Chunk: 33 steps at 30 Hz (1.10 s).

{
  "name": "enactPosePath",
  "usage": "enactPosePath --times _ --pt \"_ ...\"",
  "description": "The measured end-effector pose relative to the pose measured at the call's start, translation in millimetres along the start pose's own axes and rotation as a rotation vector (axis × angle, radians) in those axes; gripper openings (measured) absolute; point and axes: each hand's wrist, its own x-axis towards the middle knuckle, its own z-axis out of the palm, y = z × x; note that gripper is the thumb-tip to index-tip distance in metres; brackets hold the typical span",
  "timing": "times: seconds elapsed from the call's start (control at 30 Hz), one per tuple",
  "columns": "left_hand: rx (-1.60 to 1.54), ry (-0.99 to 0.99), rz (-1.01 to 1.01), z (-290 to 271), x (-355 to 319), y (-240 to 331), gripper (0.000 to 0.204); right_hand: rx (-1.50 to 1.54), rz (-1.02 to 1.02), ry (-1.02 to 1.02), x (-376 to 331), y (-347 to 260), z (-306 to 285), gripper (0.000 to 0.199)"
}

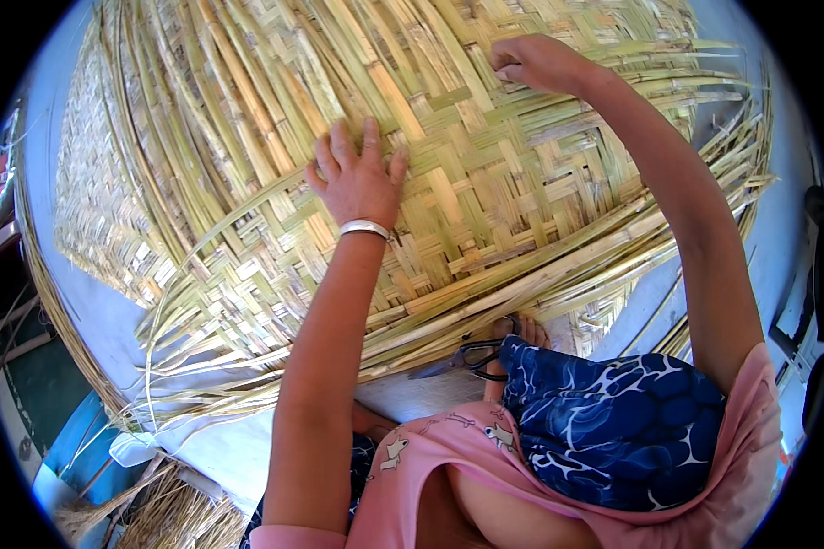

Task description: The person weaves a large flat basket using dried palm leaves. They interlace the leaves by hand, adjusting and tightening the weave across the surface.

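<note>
A large woven mat (pixel 485 201) of pale green and straw-coloured split strips spreads in front of me. My left hand (pixel 359 178) lies on it with fingers spread, pressing near a long green strip (pixel 256 197) that crosses the weave and curls down at the left. My right hand (pixel 540 66) is farther off to the right, just over the mat, its fingers curled closed. Whatever it may hold is hidden by the fingers. Several long unwoven strips (pixel 220 82) run away from me beyond my left hand.
Loose strip ends (pixel 558 265) make a thick fringe along the mat's near edge. Scissors with black handles (pixel 481 355) lie by my foot (pixel 528 331). A bundle of thin stalks (pixel 188 517) is at the lower left. Strip ends (pixel 719 78) stick out at the right.
</note>
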Motion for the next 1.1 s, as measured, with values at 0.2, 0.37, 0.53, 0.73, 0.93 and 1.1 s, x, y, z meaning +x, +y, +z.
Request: enactPosePath --times 0.2,0.37,0.53,0.73,0.93,1.1 --pt "-0.028 -0.032 -0.158 0.7 -7.1 6.4 0.056 0.099 0.060 0.020 0.7 1.2 -2.6 0.024" --pt "0.009 -0.089 -0.109 1.0 -10.8 1.9 0.056 0.096 0.228 0.165 6.1 -34.8 9.3 0.058" --pt "0.008 -0.178 -0.125 -4.9 -10.3 6.3 0.057 -0.151 0.331 0.241 4.0 -49.3 27.6 0.073" --pt "0.012 -0.321 -0.178 -18.6 -6.3 15.2 0.059 -0.203 0.350 0.257 -2.3 -59.4 28.4 0.071" --pt "0.061 -0.364 0.012 -35.2 -16.1 -2.6 0.063 -0.484 0.190 0.477 -10.2 -76.6 41.2 0.060" --pt "0.093 -0.334 0.647 -86.8 -32.2 -131.8 0.040 -0.611 -0.233 0.220 -38.2 -111.8 65.2 0.052"
